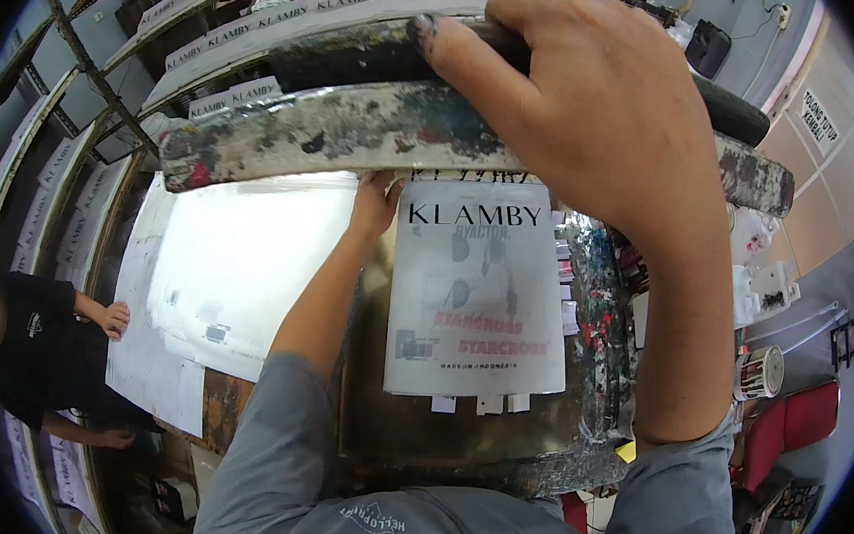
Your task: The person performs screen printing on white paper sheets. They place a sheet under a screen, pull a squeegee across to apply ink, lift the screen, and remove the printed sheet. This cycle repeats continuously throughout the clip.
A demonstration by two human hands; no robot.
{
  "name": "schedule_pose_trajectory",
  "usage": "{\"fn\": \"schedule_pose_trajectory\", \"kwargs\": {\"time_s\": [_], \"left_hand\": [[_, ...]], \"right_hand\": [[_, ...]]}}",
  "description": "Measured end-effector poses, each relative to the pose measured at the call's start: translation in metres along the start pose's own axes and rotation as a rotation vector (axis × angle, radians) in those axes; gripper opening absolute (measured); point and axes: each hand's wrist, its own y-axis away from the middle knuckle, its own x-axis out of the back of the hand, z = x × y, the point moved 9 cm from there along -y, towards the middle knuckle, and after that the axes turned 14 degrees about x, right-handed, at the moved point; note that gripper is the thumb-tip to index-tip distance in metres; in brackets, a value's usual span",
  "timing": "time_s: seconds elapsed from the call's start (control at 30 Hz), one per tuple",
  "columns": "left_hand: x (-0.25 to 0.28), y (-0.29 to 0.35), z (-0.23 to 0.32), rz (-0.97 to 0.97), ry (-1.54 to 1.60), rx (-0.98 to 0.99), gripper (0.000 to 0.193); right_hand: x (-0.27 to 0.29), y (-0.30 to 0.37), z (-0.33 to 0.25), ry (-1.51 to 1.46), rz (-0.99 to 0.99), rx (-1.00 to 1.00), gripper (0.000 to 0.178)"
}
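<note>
Overhead, a long wooden bar [348, 125] smeared with dried paint crosses the view, tilted up at its right. My right hand [600, 110] is closed around it and a dark rounded bar [735, 113] just behind; some fingers are hidden. Below lies a translucent printed sheet [474, 301], black lettering at its top and reddish print lower down, flat on a dark board [454, 435]. My left hand [376, 201] reaches to the sheet's far left corner, its fingertips partly covered by the wooden bar, so its grip cannot be made out.
Left of the board lies a pile of glossy pale sheets [247, 263]. A person in black [40, 337] stands at the left, one hand on the table edge. Racks of printed sheets [326, 23] line the back and left. A paint-streaked can [760, 374] and a red chair [796, 427] are at right.
</note>
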Motion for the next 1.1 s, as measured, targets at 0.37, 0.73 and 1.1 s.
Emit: {"fn": "schedule_pose_trajectory", "kwargs": {"time_s": [0.37, 0.73, 1.1], "left_hand": [[0.094, 0.050, -0.012, 0.042, 0.076, 0.034, 0.019], [0.425, 0.333, -0.220, 0.634, -0.112, 0.663, 0.027], [0.153, 0.246, -0.045, -0.457, -0.590, -0.259, 0.057]], "right_hand": [[0.003, 0.003, 0.001, -0.017, 0.015, -0.025, 0.056], [0.004, 0.037, -0.031, -0.003, -0.068, -0.062, 0.048], [0.005, 0.035, -0.033, -0.028, -0.048, 0.006, 0.051]]}}
